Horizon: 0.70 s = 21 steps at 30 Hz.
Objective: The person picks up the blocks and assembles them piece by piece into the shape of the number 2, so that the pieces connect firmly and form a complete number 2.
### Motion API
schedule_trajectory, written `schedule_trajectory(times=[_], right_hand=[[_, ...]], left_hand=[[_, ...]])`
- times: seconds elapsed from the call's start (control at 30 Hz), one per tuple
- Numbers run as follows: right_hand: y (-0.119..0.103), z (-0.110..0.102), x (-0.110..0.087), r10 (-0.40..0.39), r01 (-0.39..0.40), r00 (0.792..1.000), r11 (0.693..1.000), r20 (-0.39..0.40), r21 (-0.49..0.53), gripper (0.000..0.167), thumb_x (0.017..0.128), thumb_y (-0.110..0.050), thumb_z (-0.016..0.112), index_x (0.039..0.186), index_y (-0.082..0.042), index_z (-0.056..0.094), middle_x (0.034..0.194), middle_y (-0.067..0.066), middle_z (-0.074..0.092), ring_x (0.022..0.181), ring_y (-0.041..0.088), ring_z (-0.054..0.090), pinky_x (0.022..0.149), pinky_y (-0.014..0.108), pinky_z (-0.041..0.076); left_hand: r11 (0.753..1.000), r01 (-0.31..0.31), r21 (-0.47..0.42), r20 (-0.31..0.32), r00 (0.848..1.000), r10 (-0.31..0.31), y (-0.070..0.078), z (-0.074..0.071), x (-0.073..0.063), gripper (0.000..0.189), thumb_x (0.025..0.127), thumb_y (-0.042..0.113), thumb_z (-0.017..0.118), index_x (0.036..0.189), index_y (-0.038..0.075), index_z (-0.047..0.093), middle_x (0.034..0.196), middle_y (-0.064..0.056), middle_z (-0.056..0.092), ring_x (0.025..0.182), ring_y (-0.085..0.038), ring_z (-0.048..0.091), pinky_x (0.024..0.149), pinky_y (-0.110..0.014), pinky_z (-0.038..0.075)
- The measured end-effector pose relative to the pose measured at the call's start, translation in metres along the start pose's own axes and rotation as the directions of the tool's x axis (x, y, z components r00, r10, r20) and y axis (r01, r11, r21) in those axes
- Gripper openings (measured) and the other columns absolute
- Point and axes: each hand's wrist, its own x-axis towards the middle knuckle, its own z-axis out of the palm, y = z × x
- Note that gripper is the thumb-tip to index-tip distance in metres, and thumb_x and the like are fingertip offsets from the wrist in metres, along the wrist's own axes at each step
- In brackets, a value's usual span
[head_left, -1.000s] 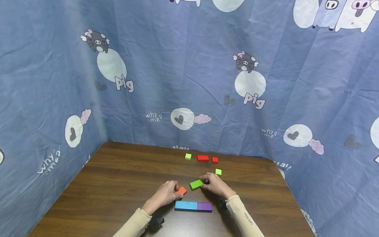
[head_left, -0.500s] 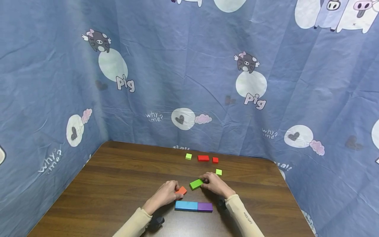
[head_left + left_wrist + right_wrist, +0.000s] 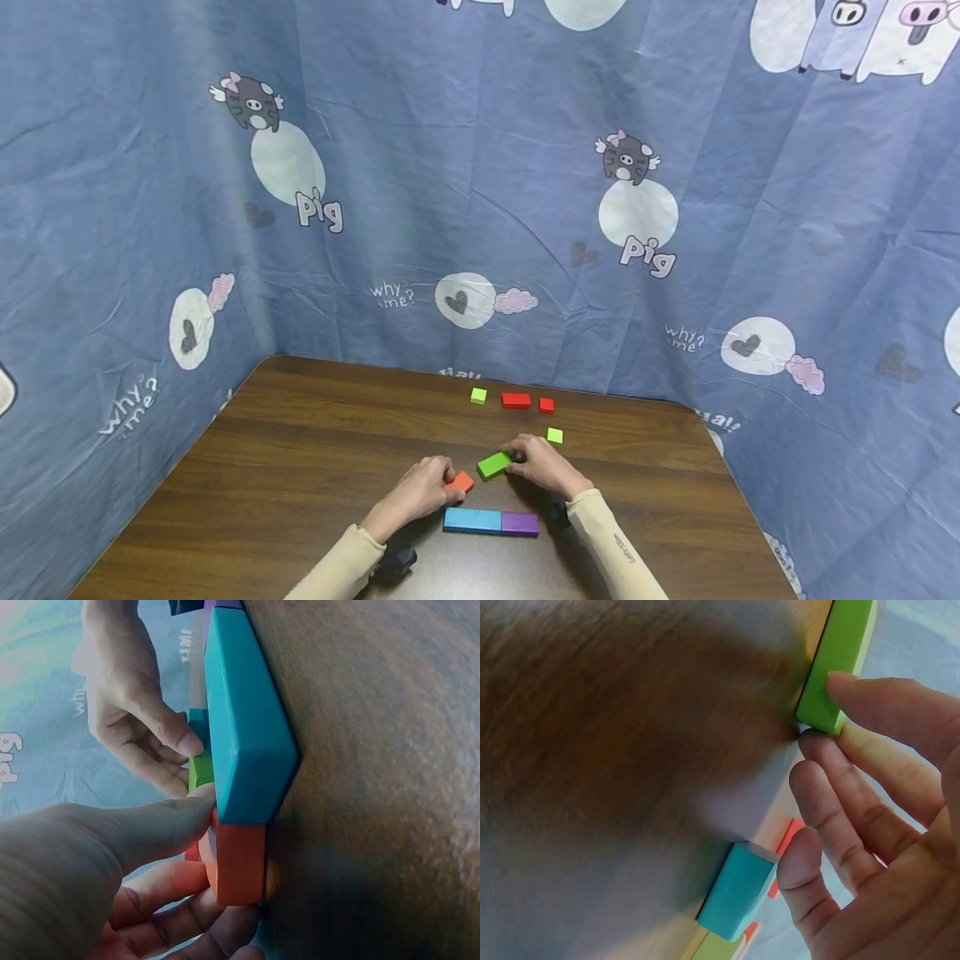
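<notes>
My left hand (image 3: 422,492) pinches an orange block (image 3: 461,482) on the table, thumb on the near side and fingers on the far side. To its right, my right hand (image 3: 542,463) holds the right end of a green block (image 3: 493,466), which lies at a slant. The thumb presses on the green block's side in the right wrist view. A teal block (image 3: 739,889) stands close by the right hand's fingertips there; the hand mostly hides it in the head view. In front of both hands, a long blue block (image 3: 472,521) lies end to end with a purple block (image 3: 520,523).
Toward the table's back lie a lime block (image 3: 478,396), a long red block (image 3: 516,401) and a small red block (image 3: 547,406). Another lime block (image 3: 555,436) is just beyond the right hand. A blue printed curtain (image 3: 465,208) hangs around the brown table (image 3: 300,467).
My right hand has shifted slightly left, and the green block with it, toward the orange one. The left hand keeps its hold on the orange block in the same place.
</notes>
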Motion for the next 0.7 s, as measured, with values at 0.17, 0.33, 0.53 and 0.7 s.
schedule_trajectory(times=[0.17,0.33,0.53,0.7], right_hand=[[-0.0022,-0.0001,0.001,0.016,-0.017,1.0,1.0,0.009,0.006,0.032,0.085,-0.012,0.071,0.116,-0.003,0.067,0.1,0.004,0.068,0.083,0.013,0.06,0.073,0.026,0.049],[-0.0044,0.0004,0.0019,0.019,-0.019,1.0,1.0,0.006,0.016,0.032,0.085,-0.012,0.071,0.116,-0.003,0.067,0.102,0.005,0.068,0.083,0.012,0.06,0.073,0.026,0.049],[-0.0071,0.0022,0.0027,0.025,-0.025,1.0,0.999,0.014,0.023,0.032,0.086,-0.011,0.071,0.117,-0.004,0.067,0.102,0.005,0.067,0.083,0.01,0.059,0.072,0.025,0.049],[-0.0091,0.0043,0.0037,0.019,-0.02,1.0,0.999,0.017,0.039,0.033,0.086,-0.011,0.07,0.118,-0.004,0.066,0.1,0.005,0.066,0.084,0.013,0.061,0.073,0.026,0.049]], left_hand=[[1.0,-0.002,0.0,0.001,1.0,0.002,-0.0003,0.0002,0.0003,0.027,0.078,0.026,0.079,0.078,0.01,0.057,0.071,0.004,0.053,0.06,-0.009,0.044,0.054,-0.025,0.036],[1.0,-0.009,0.003,-0.003,1.0,0.009,-0.0013,0.0008,0.0009,0.027,0.077,0.026,0.079,0.077,0.01,0.057,0.071,0.003,0.053,0.06,-0.009,0.044,0.055,-0.025,0.036],[1.0,-0.006,0.008,-0.016,1.0,0.006,-0.0019,0.0019,0.0015,0.028,0.076,0.027,0.08,0.077,0.01,0.057,0.071,0.003,0.054,0.06,-0.009,0.044,0.054,-0.025,0.036],[1.0,-0.003,0.006,-0.011,1.0,0.003,-0.0016,0.0019,0.0012,0.028,0.076,0.026,0.08,0.078,0.01,0.058,0.072,0.002,0.055,0.06,-0.01,0.044,0.054,-0.026,0.036]])
